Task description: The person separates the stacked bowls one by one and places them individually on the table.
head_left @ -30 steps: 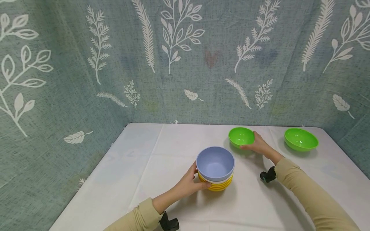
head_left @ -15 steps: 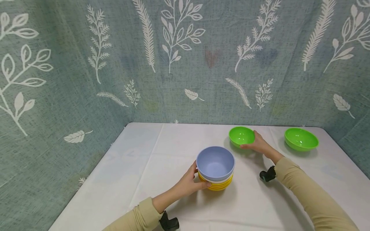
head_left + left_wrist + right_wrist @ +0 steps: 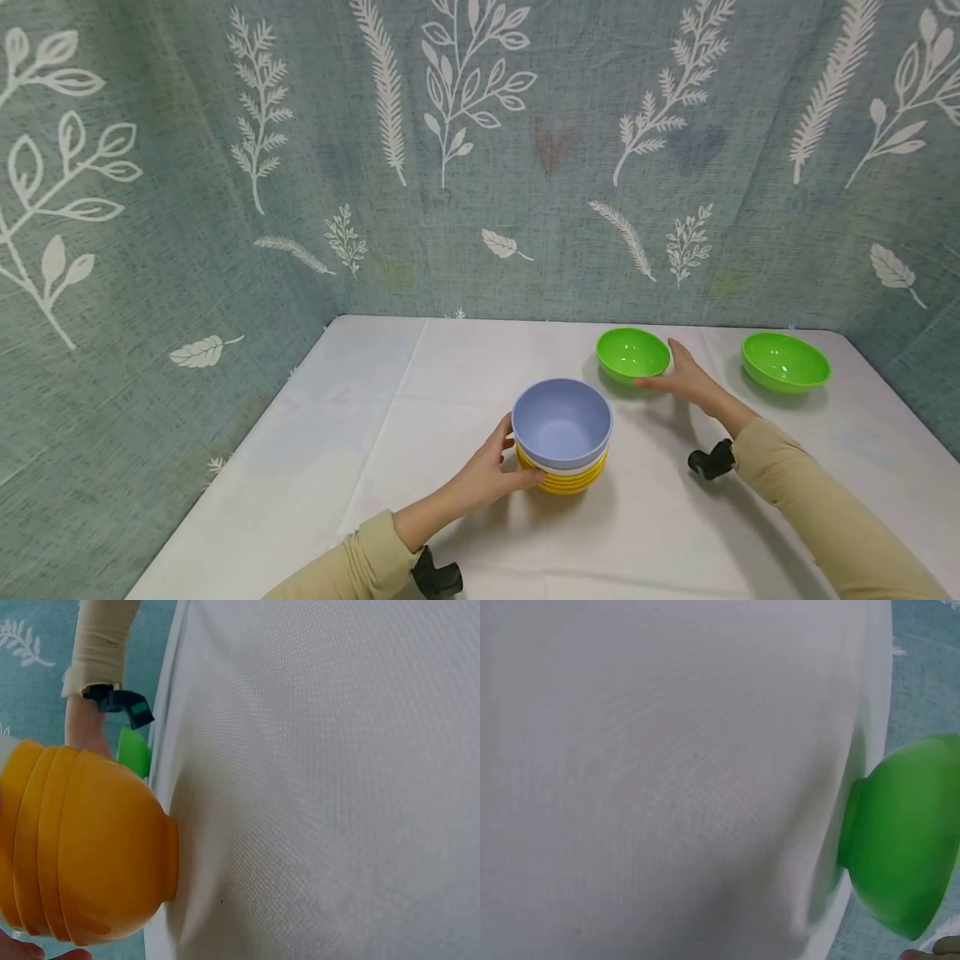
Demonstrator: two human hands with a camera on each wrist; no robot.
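Note:
In the head view, a nested stack stands at the middle of the table: a blue bowl (image 3: 562,421) on top, a white rim under it, and several yellow bowls (image 3: 566,483) lowest. My left hand (image 3: 480,479) grips the stack's left side, thumb across the front and fingers behind. The left wrist view shows the smooth yellow bowls (image 3: 112,847) from the side, foot by the cloth. Farther back is a green bowl (image 3: 632,354); my right hand (image 3: 686,379) is beside its right rim, thumb and fingers spread. A gap shows between fingertips and green bowl (image 3: 904,832) in the right wrist view.
Another green bowl (image 3: 783,362) stands at the back right of the white-covered table (image 3: 420,392). Behind and to the left hangs a grey-green curtain (image 3: 450,250) with white leaf prints. A black wrist camera (image 3: 712,460) hangs under the right sleeve.
My right hand has let go of the green bowl and shifted slightly right, away from its rim. The left hand keeps its grip on the stack in the same place.

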